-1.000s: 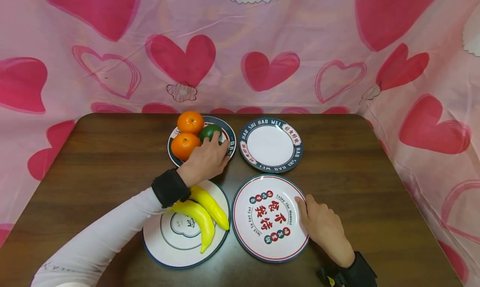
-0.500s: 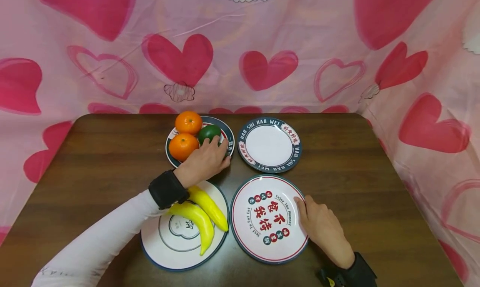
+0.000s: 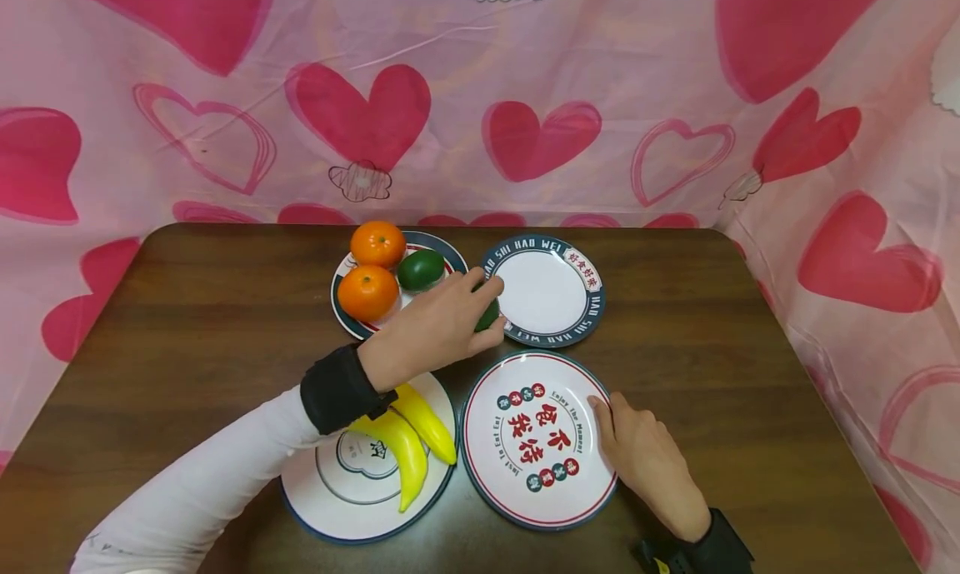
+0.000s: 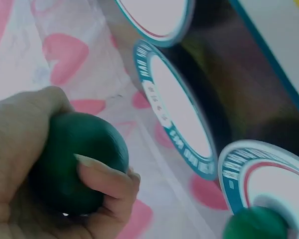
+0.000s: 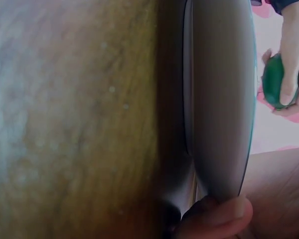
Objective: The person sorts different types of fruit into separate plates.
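My left hand [image 3: 431, 320] grips a dark green oval fruit [image 4: 74, 164] between thumb and fingers. It holds the fruit over the gap between the two back plates, overlapping the left rim of the back right plate [image 3: 543, 295] in the head view. A second green fruit [image 3: 421, 269] lies with two oranges [image 3: 367, 292] on the back left plate [image 3: 438, 245]. My right hand [image 3: 648, 453] holds the right edge of the front right plate [image 3: 480, 466], thumb on its rim. That plate bears red and dark printed characters.
Two yellow bananas [image 3: 405, 457] lie on the front left plate [image 3: 315, 507], below my left forearm. All the plates stand close together on a dark wooden table [image 3: 712, 332]. A pink cloth with hearts [image 3: 450, 49] hangs behind the table.
My left hand has lifted one green fruit from the back left plate and carried it right, toward the back right plate. My right hand has stayed at its plate's edge.
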Demonstrator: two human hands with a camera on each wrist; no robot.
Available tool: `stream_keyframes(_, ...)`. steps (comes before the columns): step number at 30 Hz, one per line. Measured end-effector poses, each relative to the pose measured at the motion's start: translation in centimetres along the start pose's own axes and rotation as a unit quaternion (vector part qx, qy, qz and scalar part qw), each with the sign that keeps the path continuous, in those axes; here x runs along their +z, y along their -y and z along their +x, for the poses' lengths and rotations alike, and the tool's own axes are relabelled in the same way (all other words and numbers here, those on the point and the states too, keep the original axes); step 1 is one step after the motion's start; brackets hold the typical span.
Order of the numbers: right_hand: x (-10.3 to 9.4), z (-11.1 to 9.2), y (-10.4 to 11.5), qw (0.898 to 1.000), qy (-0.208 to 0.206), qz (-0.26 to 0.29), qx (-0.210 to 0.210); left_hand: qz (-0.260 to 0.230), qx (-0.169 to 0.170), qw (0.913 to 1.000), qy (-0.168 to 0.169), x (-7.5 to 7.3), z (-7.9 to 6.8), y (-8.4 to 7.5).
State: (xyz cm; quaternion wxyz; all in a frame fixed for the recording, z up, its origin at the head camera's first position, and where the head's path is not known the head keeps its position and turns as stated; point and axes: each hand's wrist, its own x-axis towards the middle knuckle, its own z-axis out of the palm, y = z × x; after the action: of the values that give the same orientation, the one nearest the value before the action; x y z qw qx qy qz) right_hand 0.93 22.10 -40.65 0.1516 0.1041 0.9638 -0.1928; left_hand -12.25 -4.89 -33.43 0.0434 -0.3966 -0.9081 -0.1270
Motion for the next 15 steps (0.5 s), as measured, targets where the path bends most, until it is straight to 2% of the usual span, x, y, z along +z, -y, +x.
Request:
stream_keyframes(4,0.0,0.0,-0.1,1.0,-0.003,0.003,-0.004,-0.026,0.007,0.9995,0.014,-0.3,0.0,-1.6)
stream_keyframes(12,-0.1,-0.1,0.0,1.0,0.017,0.006,0.005,-0.013,0.054,0.9962,0.066,-0.2,-0.1,-5.5)
stream_keyframes(15,-0.1,0.0,0.0,1.0,0.02,0.01,0.002,-0.01,0.071,0.9948,0.073,0.5,-0.2,-6.7)
